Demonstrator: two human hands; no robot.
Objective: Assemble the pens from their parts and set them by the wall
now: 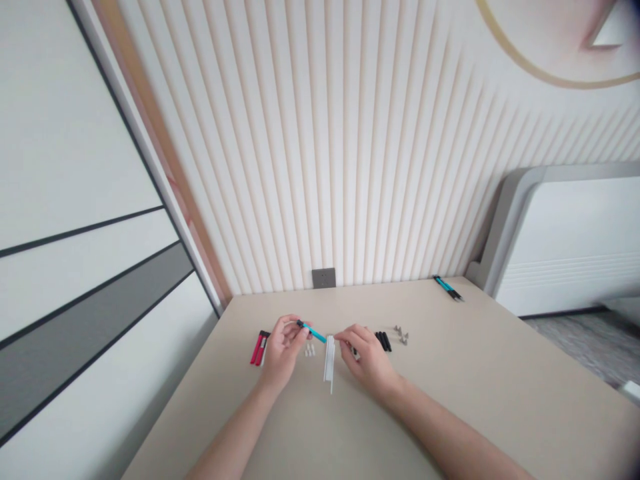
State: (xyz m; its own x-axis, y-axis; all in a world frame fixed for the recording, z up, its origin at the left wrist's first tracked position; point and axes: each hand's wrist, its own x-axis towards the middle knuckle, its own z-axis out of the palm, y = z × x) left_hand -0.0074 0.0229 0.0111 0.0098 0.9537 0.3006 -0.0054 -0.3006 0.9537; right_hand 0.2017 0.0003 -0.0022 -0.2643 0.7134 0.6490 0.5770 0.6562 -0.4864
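Blue barrel (313,331) pinched in left grip (283,348), right grip (364,360) pressed together beside it; two red barrels (257,349), three black rods (383,341), one blue pen (447,288) upper right

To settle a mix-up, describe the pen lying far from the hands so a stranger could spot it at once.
Find the beige table against the ribbed wall, and follow its back edge right past the grey wall socket to the corner. A slim teal-and-black pen lies there at a slant. It lies alone, well away from the small parts, unlike the teal piece in the left hand.
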